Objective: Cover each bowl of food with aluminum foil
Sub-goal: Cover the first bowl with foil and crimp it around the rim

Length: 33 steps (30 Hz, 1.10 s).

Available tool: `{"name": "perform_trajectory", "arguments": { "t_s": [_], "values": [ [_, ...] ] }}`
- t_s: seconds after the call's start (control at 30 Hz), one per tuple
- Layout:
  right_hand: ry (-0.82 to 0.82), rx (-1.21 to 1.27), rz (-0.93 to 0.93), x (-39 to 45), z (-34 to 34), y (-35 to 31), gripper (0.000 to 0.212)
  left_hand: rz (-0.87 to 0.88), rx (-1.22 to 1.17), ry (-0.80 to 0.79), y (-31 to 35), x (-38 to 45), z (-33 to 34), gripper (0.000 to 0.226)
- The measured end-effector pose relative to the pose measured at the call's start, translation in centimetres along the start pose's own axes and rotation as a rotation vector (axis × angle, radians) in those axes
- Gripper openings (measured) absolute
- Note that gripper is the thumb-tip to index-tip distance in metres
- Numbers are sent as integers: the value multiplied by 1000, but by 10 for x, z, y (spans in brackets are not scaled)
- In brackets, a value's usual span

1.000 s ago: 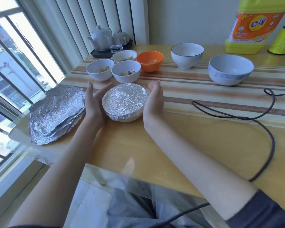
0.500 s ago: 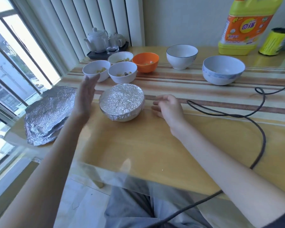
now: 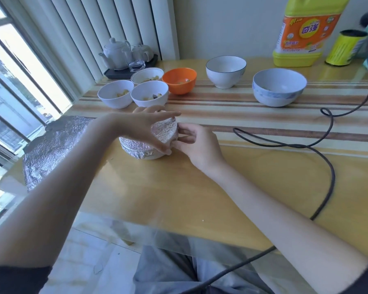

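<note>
A foil-covered bowl [image 3: 136,148] stands on the wooden table [image 3: 179,198] in front of me. My left hand [image 3: 145,126] reaches over it from the left and grips its top, thumb on the near rim and fingers on the far rim. My right hand [image 3: 200,145] holds the bowl's right side with bent fingers on the foil edge. Behind it stand uncovered bowls with food: two white ones [image 3: 115,96] [image 3: 150,95], a third [image 3: 147,74] behind them and an orange bowl [image 3: 180,80]. Further right are a dark-rimmed white bowl [image 3: 225,71] and a larger blue-white bowl [image 3: 279,87]. A stack of foil sheets [image 3: 57,145] lies at the left edge.
A black cable [image 3: 327,158] loops across the right half of the table and off the near edge. A tea set on a dark tray [image 3: 125,54] stands at the back left. At the back right are a yellow detergent bottle [image 3: 306,32] and a yellow can [image 3: 346,47].
My left hand has swung from beside the bowl to over its top and taken hold. My right hand has moved left from the table to the bowl's right side.
</note>
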State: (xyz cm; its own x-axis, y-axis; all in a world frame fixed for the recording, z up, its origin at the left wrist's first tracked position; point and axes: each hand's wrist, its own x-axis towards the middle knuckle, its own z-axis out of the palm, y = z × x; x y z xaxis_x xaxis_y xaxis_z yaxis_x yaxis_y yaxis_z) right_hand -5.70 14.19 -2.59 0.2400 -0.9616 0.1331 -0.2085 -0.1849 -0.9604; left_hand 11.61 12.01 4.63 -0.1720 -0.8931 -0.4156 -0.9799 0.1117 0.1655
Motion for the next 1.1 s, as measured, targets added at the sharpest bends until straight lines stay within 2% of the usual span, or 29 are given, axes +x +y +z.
{"name": "perform_trajectory", "arguments": {
  "t_s": [0.23,0.3,0.43,0.53,0.73,0.8,0.87,1.0,1.03,1.1],
  "values": [
    [2,-7,-70,9,-5,8,41,-1,-20,44,2,0,4,95],
    [26,-3,-79,4,-5,8,33,1,-31,60,3,-1,5,91],
    [201,-118,-133,-6,4,6,8,-5,-48,80,4,-1,7,88],
    [256,-111,-132,-10,11,5,4,-1,-58,99,4,-2,8,87],
    [324,-57,-85,-20,26,-1,8,-4,-82,81,4,-3,9,96],
    [324,-47,-62,-25,31,-2,17,-1,-80,90,3,-2,9,92],
    [281,-88,-44,-33,35,-4,32,3,-73,96,2,-1,10,90],
    [48,-42,15,-50,44,-2,60,5,-51,82,-1,1,9,91],
    [20,-12,33,-50,42,-1,62,4,-51,81,-1,1,9,90],
    [80,7,39,-45,35,-1,49,0,-49,80,-1,1,9,90]
  ]
}}
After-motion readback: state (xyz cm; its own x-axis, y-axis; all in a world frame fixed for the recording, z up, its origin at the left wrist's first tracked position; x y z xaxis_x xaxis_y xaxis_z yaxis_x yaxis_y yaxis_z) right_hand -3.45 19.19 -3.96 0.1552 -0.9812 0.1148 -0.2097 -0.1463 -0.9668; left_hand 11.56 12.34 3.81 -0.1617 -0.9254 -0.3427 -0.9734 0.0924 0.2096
